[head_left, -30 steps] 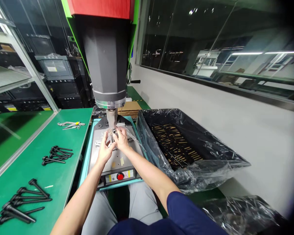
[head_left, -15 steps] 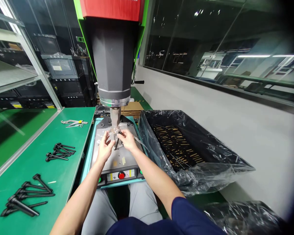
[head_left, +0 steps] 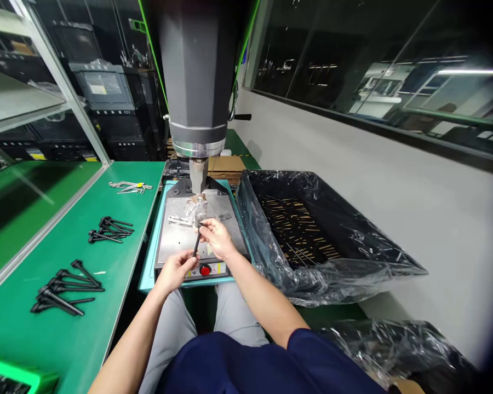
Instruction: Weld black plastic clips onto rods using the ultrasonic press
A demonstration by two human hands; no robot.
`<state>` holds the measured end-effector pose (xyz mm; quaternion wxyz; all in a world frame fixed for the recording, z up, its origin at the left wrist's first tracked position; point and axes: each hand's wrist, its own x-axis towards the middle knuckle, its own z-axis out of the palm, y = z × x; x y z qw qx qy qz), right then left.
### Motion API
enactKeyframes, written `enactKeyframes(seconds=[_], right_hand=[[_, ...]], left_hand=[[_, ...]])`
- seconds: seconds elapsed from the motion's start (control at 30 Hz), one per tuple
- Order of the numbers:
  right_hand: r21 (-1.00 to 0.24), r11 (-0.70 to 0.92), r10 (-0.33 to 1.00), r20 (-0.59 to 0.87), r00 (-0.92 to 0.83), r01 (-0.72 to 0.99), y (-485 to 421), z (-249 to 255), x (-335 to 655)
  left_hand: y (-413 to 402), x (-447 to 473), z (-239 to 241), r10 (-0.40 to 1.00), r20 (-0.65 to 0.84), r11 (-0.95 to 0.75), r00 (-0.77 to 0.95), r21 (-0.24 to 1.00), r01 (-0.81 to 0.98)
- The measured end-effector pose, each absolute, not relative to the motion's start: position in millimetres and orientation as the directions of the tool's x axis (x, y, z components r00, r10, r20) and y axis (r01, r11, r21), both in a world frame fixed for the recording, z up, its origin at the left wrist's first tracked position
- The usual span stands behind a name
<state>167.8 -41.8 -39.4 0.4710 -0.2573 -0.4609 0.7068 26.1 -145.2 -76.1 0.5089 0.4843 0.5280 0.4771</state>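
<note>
A slim black screw-like rod (head_left: 196, 244) is held in front of the press, slanting over the near part of the metal base plate (head_left: 168, 249). My right hand (head_left: 217, 239) pinches its upper end. At its lower end my left hand (head_left: 176, 272) closes thumb and fingertips on the tip. Behind the rod, clear plastic film (head_left: 191, 207) lies around the fixture under the metal press horn (head_left: 198, 176). Just beyond my left fingertips sits a red button (head_left: 205, 270) on the front panel. The rod's head is partly covered by my right fingers.
Similar black rods with round heads lie in two groups, a far one (head_left: 110, 230) and a nearer one (head_left: 63, 287), on the green table (head_left: 119, 262). Pliers and hex keys (head_left: 130, 187) lie farther back. To the right stands a plastic-lined black bin (head_left: 353, 241) with many parts inside.
Both hands have drawn back from under the horn toward me, bringing the rod along. My left hand has gone down to the rod's lower end. The camera view has tilted down.
</note>
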Motion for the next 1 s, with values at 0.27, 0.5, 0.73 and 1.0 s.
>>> enactKeyframes(seconds=[0.27, 0.5, 0.73, 1.0], right_hand=[[-0.949, 0.025, 0.827, 0.196, -0.527, -0.314, -67.0, -33.0, 144.6], [-0.933, 0.318, 0.757, 0.355, -0.548, -0.166, -96.1, -38.4, 136.7], [-0.900, 0.418, 0.701, 0.407, -0.586, -0.125, -97.2, -41.9, 131.3], [-0.954, 0.297, 0.755, 0.258, -0.603, -0.036, -90.9, -70.2, 155.5]], left_hand=[[-170.3, 18.2, -80.5, 0.985, -0.100, 0.095, -0.140, 0.995, -0.039], [-177.0, 15.0, -89.4, 0.964, 0.079, -0.041, -0.255, 0.988, 0.151], [-183.5, 15.6, -85.6, 0.952, 0.060, -0.049, -0.300, 0.998, 0.046], [-229.4, -50.4, -106.2, 0.592, -0.149, -0.048, -0.792, 0.975, -0.218]])
